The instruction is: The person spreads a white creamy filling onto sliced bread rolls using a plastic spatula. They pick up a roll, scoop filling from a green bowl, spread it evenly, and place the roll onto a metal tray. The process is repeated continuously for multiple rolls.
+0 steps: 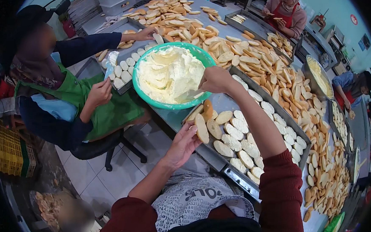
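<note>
My left hand [183, 144] grips an oval bread slice [201, 129] over the near left corner of a metal tray [217, 158]. Closed, my right hand [216, 79] is at the right rim of a green basin [140, 84] full of pale yellow cream [166, 74]. It holds a spreader whose blade [193, 93] dips into the cream, and its handle is hidden in my fingers. Rows of cream-coated bread slices [233, 142] lie in the tray beneath my right forearm. A few uncoated slices [214, 128] lie beside my left hand.
A heap of bread slices [256, 63] covers the table beyond the tray. On the left, a co-worker in a green apron [85, 86] holds a spreader [110, 64] and reaches for bread behind the basin. Other people work at the far side, near a metal bowl [317, 77] of cream.
</note>
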### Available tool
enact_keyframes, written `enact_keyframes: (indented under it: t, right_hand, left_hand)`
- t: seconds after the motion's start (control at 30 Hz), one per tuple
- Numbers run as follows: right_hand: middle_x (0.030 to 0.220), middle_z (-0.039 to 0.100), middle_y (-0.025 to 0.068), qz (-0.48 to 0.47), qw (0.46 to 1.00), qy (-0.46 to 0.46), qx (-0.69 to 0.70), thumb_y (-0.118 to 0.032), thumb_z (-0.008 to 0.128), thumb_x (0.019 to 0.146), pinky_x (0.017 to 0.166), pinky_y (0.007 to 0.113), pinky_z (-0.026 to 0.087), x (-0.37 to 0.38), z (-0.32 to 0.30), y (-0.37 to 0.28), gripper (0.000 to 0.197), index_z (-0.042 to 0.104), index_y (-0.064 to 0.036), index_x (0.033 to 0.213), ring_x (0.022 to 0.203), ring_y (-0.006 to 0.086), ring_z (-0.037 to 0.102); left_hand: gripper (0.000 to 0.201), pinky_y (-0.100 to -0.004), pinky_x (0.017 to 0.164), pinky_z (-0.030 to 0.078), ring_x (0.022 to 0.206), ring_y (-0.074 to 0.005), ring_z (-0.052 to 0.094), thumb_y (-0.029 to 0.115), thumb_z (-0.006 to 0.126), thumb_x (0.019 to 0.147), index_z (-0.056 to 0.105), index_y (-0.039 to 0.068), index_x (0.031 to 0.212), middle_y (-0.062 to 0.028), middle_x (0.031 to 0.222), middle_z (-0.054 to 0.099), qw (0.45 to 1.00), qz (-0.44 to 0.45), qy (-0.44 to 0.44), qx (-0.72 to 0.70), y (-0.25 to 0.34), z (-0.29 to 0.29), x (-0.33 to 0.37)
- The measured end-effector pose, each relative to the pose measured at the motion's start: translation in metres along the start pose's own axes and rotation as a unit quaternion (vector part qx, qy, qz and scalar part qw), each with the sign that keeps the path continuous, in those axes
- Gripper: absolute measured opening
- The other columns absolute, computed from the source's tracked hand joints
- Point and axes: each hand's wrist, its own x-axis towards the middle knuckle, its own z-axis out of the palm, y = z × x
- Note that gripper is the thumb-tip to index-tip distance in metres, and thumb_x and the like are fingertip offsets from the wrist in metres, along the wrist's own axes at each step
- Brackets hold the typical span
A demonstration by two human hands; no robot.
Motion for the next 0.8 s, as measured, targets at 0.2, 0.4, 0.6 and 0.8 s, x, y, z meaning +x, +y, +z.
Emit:
enact_keyframes:
  t: [0.2,0.4,0.6,0.8]
  right_hand:
    - [0.068,0.068,0.0010,0.094,0.951,-0.053,0.291,-0.012,0.062,0.078,0.051,0.025,0.040,-0.020,-0.010,0.018,0.019,0.074,-0.0027,0.091,0.055,0.0066,0.050]
    - [0.073,0.064,-0.0007,0.154,0.831,0.072,0.529,-0.009,0.060,0.086,0.049,0.022,0.032,-0.097,0.005,0.019,0.024,0.068,0.0025,0.105,0.055,0.0050,0.041]
    - [0.093,0.068,0.0077,0.051,0.827,0.339,0.445,-0.003,0.060,0.087,0.074,0.024,0.047,-0.171,0.067,-0.004,0.025,0.068,-0.0063,0.110,0.086,0.0136,0.060]
    - [0.097,0.066,0.0100,0.023,0.824,0.442,0.353,0.012,0.060,0.078,0.075,0.026,0.049,-0.193,0.095,-0.020,0.037,0.070,-0.0085,0.108,0.086,0.0165,0.062]
  left_hand:
    - [0.036,-0.0281,0.096,0.044,0.111,-0.0118,0.052,0.021,0.049,0.098,0.042,0.004,0.129,-0.0054,0.123,0.052,0.998,0.039,0.011,-0.038,0.013,-0.002,0.004]
    - [0.036,-0.0299,0.097,0.046,0.112,-0.0159,0.054,0.018,0.050,0.097,0.044,0.002,0.128,-0.0075,0.122,0.054,0.993,0.061,0.014,-0.101,0.019,-0.010,0.013]
    - [0.037,-0.0297,0.095,0.047,0.108,-0.0166,0.056,0.017,0.053,0.095,0.045,0.002,0.128,-0.0082,0.120,0.055,0.991,0.016,-0.021,-0.131,0.016,0.007,0.026]
    - [0.037,-0.0277,0.091,0.050,0.107,-0.0154,0.057,0.015,0.054,0.094,0.045,0.002,0.126,-0.0081,0.121,0.055,0.987,-0.029,-0.066,-0.145,-0.002,0.021,0.041]
